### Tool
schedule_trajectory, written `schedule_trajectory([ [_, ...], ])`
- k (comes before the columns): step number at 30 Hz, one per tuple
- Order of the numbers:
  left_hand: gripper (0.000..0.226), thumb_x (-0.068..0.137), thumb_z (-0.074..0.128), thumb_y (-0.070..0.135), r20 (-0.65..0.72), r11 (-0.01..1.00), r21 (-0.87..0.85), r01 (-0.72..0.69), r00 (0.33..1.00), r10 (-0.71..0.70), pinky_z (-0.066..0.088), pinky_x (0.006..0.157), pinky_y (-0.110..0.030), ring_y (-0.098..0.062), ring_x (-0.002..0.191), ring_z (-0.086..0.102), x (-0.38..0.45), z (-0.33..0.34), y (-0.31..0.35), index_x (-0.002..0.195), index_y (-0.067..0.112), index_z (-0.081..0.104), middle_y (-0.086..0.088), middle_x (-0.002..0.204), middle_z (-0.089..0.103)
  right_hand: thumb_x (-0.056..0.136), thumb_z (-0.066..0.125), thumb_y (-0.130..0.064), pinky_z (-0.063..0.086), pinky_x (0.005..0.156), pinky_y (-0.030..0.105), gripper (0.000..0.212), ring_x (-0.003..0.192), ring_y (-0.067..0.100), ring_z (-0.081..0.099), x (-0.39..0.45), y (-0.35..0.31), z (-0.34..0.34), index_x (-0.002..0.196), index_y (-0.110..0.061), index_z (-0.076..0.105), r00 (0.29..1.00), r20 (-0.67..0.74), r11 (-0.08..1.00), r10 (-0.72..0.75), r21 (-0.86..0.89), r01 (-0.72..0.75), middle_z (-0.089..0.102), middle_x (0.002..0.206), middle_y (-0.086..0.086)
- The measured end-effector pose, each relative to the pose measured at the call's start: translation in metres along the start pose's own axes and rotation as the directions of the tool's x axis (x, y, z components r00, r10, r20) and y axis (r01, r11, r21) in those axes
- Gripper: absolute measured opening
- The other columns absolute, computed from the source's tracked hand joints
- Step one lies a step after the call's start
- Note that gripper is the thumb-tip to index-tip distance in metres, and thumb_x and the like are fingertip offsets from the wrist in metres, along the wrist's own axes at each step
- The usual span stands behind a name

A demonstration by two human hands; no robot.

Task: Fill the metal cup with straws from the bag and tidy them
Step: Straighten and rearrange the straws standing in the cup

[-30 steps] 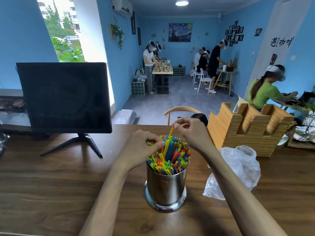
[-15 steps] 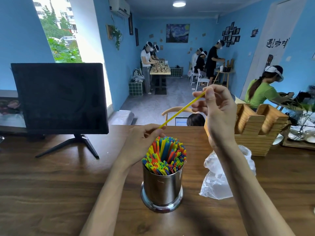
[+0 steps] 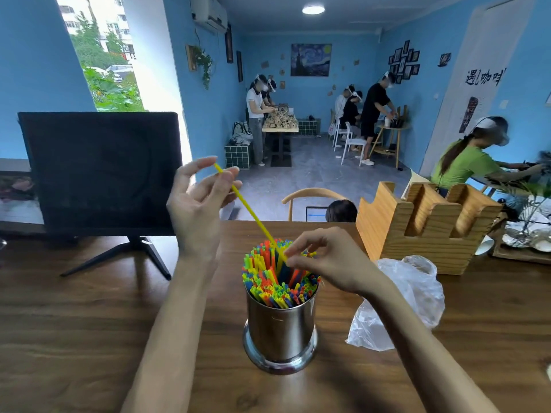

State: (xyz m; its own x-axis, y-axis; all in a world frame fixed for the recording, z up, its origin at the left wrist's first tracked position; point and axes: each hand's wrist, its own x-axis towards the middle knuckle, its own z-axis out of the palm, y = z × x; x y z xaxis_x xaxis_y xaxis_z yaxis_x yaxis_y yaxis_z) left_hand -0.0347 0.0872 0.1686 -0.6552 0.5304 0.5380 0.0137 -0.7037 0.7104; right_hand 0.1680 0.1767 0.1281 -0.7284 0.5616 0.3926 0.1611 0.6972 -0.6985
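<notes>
A shiny metal cup (image 3: 280, 329) stands on the wooden table (image 3: 74, 323), packed with upright coloured straws (image 3: 278, 283). One long yellow straw (image 3: 250, 213) slants from upper left down into the bundle. My left hand (image 3: 199, 201) is raised above and left of the cup and pinches the straw's upper end. My right hand (image 3: 325, 259) hovers over the cup's right rim and pinches the straw's lower end among the other straws. A crumpled clear plastic bag (image 3: 411, 296) lies right of the cup, partly behind my right forearm.
A dark monitor (image 3: 101, 171) on a stand sits at the back left. A wooden holder (image 3: 423, 225) stands at the back right, with dishes and a plant beyond it. A chair back (image 3: 313, 195) rises behind the table. Several people work further off.
The yellow straw was lifted out and swung over. Its upper end passed from my right hand to my left, which rose; my right hand dropped to the cup with the lower end.
</notes>
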Motion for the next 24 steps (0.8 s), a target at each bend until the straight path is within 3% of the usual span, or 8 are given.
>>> schedule_trajectory([
  [3, 0.023, 0.085, 0.082, 0.016, 0.127, 0.987, 0.161, -0.023, 0.992, 0.002, 0.057, 0.070, -0.023, -0.015, 0.080, 0.075, -0.009, 0.008, -0.013, 0.100, 0.032, 0.074, -0.003, 0.093, 0.080, 0.085, 0.082, -0.020, 0.041, 0.077, 0.007, 0.005, 0.089, -0.010, 0.063, 0.008, -0.002, 0.006, 0.086, -0.025, 0.081, 1.000, 0.009, 0.993, -0.026, -0.119, 0.026, 0.076, 0.086, -0.015],
  [7, 0.023, 0.079, 0.086, 0.021, 0.368, 0.889, 0.457, -0.009, 0.912, -0.180, 0.059, 0.079, -0.022, -0.008, 0.085, 0.076, -0.022, 0.000, -0.034, 0.091, 0.040, 0.078, 0.010, 0.091, 0.079, 0.092, 0.073, -0.020, 0.045, 0.073, 0.008, 0.007, 0.084, -0.001, 0.067, 0.029, 0.002, 0.003, 0.094, -0.025, 0.078, 0.975, -0.217, 0.995, 0.044, -0.083, -0.063, 0.076, 0.088, -0.011],
  [11, 0.011, 0.077, 0.088, 0.028, 0.431, 0.638, 0.758, -0.134, 0.838, -0.335, 0.054, 0.082, -0.025, 0.002, 0.089, 0.069, -0.028, -0.018, -0.051, 0.082, 0.035, 0.082, 0.020, 0.087, 0.076, 0.097, 0.067, -0.035, 0.047, 0.071, 0.017, 0.019, 0.082, -0.004, 0.063, 0.054, 0.015, 0.008, 0.108, -0.022, 0.076, 0.986, -0.029, 0.966, 0.163, -0.200, -0.166, 0.076, 0.100, -0.007],
  [13, 0.006, 0.077, 0.088, 0.028, 0.451, 0.616, 0.772, -0.155, 0.817, -0.360, 0.053, 0.085, -0.024, 0.005, 0.092, 0.068, -0.029, -0.023, -0.052, 0.079, 0.032, 0.083, 0.021, 0.089, 0.076, 0.098, 0.066, -0.036, 0.048, 0.073, 0.018, 0.022, 0.082, -0.004, 0.061, 0.061, 0.024, 0.013, 0.109, -0.020, 0.077, 0.978, 0.071, 0.957, 0.195, -0.233, -0.174, 0.076, 0.104, -0.003],
  [17, 0.005, 0.085, 0.082, 0.032, 0.397, 0.695, 0.710, -0.114, 0.880, -0.262, 0.050, 0.073, -0.010, 0.004, 0.088, 0.067, -0.027, -0.025, -0.046, 0.080, 0.032, 0.081, 0.023, 0.089, 0.074, 0.098, 0.065, -0.037, 0.057, 0.082, 0.031, 0.023, 0.087, 0.004, 0.067, 0.067, 0.034, 0.020, 0.101, -0.019, 0.079, 0.967, 0.115, 0.960, 0.228, -0.191, -0.204, 0.076, 0.095, -0.004],
  [20, 0.008, 0.092, 0.076, 0.033, 0.278, 0.716, 0.697, -0.036, 0.934, -0.223, 0.048, 0.070, -0.006, 0.004, 0.084, 0.067, -0.026, -0.029, -0.044, 0.084, 0.036, 0.078, 0.023, 0.084, 0.074, 0.098, 0.065, -0.036, 0.057, 0.081, 0.030, 0.016, 0.088, 0.005, 0.068, 0.069, 0.034, 0.021, 0.094, -0.025, 0.076, 0.963, 0.136, 0.965, 0.232, -0.157, -0.210, 0.075, 0.091, -0.007],
  [24, 0.009, 0.093, 0.072, 0.037, 0.179, 0.706, 0.708, 0.025, 0.960, -0.213, 0.049, 0.072, -0.007, 0.003, 0.088, 0.067, -0.025, -0.036, -0.045, 0.094, 0.031, 0.079, 0.019, 0.087, 0.076, 0.099, 0.066, -0.034, 0.055, 0.078, 0.027, 0.015, 0.088, 0.007, 0.067, 0.070, 0.030, 0.021, 0.091, -0.026, 0.075, 0.969, 0.109, 0.967, 0.223, -0.153, -0.205, 0.074, 0.090, -0.006],
])
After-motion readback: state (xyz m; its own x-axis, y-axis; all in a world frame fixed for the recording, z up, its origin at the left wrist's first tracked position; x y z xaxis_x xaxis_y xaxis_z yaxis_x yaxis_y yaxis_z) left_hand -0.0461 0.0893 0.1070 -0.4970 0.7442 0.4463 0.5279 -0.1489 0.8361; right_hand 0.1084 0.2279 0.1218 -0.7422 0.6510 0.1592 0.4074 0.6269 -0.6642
